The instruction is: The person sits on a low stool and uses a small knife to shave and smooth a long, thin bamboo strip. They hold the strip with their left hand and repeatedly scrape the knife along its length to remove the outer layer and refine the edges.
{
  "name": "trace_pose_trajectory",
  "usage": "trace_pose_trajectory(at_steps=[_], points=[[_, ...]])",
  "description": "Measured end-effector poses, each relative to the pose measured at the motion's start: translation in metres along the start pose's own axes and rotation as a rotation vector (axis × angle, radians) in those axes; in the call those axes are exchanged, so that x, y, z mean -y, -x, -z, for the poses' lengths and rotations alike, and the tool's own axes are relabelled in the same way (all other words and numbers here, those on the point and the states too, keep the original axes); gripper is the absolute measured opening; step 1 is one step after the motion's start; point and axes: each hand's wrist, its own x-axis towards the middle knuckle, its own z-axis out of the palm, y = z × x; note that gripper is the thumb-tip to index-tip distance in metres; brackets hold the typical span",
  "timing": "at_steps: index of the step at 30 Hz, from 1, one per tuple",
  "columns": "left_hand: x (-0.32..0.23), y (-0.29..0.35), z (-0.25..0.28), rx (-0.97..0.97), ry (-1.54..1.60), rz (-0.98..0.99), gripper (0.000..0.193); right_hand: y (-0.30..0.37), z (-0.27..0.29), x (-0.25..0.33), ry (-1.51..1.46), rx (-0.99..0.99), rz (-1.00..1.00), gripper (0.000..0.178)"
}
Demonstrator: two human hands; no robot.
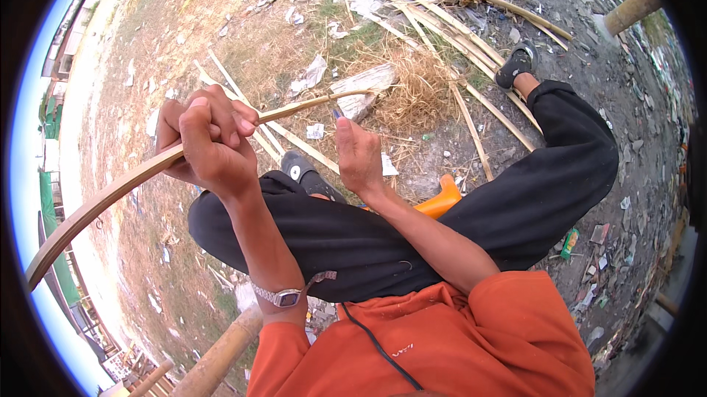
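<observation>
From the near left, a long, bowed wooden strip (147, 169) is gripped mid-length by the left hand (213, 141), a sound hold for something probably light, springy and splintery. The right hand (359, 157) is closed around a small blue-tipped object (336, 113), just nearer than the strip's thin far end.

2 hands (213, 135), 1 held strip (136, 175), 2 blk shoes (518, 65), 1 watch (286, 298), sev. loose strips (470, 130)
</observation>
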Motion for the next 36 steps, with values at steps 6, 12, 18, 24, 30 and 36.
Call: trace_pose_trajectory(at_steps=[6,12,18,24,30,36], points=[[0.0,0.003,-0.007,-0.074,-0.075,-0.025,0.03,-0.001,-0.005,-0.004,0.219,0.088,-0.135,0.051],[-0.001,0.01,-0.016,-0.15,-0.108,-0.051,0.029,0.001,0.0,0.019,0.228,0.074,-0.141,0.056],[-0.002,0.01,-0.017,-0.149,-0.094,-0.084,0.029,-0.012,0.005,-0.014,0.344,0.126,-0.245,0.054],[-0.003,0.018,-0.023,-0.117,-0.05,-0.058,0.031,-0.012,-0.008,-0.022,0.289,0.036,-0.243,0.064],[-0.002,0.012,-0.016,-0.159,-0.083,-0.057,0.031,-0.014,0.001,-0.006,0.279,0.093,-0.186,0.061],[-0.005,0.016,-0.021,-0.233,-0.065,-0.035,0.03,-0.019,-0.005,-0.034,0.387,0.089,-0.259,0.059]])
